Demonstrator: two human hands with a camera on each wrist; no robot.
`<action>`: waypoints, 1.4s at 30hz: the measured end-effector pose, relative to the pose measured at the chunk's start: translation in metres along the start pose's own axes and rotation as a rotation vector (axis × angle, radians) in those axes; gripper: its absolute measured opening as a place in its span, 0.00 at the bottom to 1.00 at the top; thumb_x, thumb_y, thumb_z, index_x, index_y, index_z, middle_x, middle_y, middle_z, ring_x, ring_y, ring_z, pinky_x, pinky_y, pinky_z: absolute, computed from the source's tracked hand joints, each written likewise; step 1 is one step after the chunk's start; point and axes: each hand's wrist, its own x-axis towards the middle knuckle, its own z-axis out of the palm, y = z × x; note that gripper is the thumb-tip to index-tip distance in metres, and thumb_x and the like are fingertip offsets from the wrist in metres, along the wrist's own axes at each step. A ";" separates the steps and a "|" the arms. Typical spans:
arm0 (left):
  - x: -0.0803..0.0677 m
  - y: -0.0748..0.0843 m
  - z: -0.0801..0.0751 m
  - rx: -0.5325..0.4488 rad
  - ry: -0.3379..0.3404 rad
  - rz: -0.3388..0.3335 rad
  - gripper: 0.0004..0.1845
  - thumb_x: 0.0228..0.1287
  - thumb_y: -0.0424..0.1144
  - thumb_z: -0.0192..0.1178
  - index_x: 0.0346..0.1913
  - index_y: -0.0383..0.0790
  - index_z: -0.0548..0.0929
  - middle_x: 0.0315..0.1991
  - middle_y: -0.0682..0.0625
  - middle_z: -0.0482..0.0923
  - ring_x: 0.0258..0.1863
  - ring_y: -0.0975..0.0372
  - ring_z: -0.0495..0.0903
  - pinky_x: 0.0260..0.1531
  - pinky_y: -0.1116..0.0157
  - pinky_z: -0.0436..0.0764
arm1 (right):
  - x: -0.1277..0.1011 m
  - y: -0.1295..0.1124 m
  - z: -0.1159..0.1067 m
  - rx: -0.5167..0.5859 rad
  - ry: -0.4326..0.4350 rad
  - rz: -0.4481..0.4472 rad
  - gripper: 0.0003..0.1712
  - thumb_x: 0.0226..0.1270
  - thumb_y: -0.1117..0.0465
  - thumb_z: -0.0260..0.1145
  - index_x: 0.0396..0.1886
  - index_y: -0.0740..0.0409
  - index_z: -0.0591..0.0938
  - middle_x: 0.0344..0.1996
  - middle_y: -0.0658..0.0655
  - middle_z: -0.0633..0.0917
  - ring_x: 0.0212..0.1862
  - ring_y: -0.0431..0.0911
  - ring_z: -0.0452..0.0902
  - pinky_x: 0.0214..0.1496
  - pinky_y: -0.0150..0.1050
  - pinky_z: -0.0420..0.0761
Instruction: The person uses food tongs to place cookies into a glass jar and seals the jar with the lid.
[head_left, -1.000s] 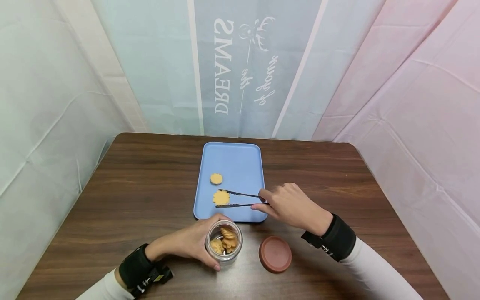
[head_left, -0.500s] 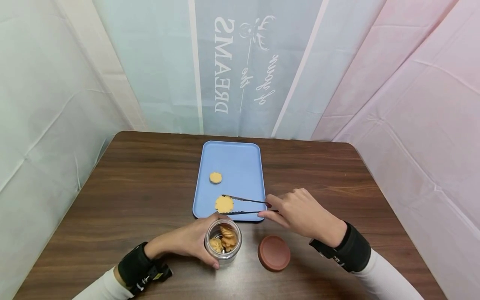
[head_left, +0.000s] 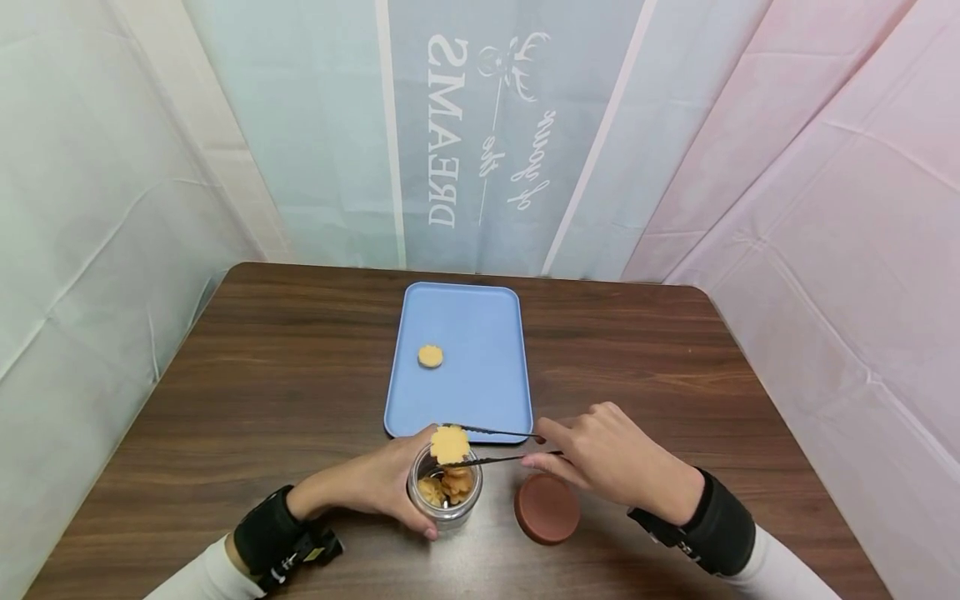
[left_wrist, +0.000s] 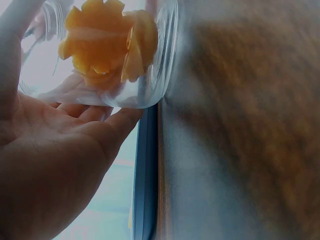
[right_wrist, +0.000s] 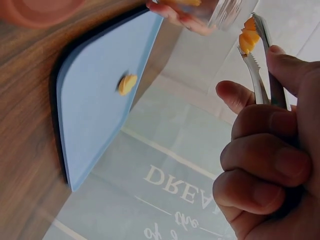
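Observation:
My left hand (head_left: 386, 483) grips a clear glass jar (head_left: 465, 510) that stands on the table in front of the tray, thumb on the near side. Inside the jar lie several yellow scalloped cookies (left_wrist: 97, 37). My right hand (head_left: 611, 454) holds metal tongs (head_left: 498, 432), its fingers curled round the arms in the right wrist view. Between the tong tips a flower-shaped cookie (head_left: 449, 445) is pinched, over the far side of the jar's mouth in the head view. Another cookie (head_left: 431, 357) lies on the blue tray (head_left: 480, 325).
A reddish-brown round lid (head_left: 547, 508) lies on the wooden table (head_left: 300, 350) to the right of the jar. Printed cloth (head_left: 495, 167) hangs behind the table, with pale sheets at both sides.
My right hand has brought the tongs and the pinched cookie from over the tray toward me, to the jar's mouth. The left hand and jar have stayed in place.

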 end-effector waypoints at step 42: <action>0.001 -0.003 0.001 -0.094 -0.004 0.019 0.49 0.49 0.48 0.86 0.71 0.53 0.67 0.63 0.57 0.78 0.61 0.64 0.78 0.66 0.61 0.77 | -0.004 0.004 0.002 -0.069 0.052 0.050 0.29 0.84 0.33 0.47 0.29 0.47 0.73 0.13 0.35 0.54 0.19 0.27 0.39 0.22 0.25 0.41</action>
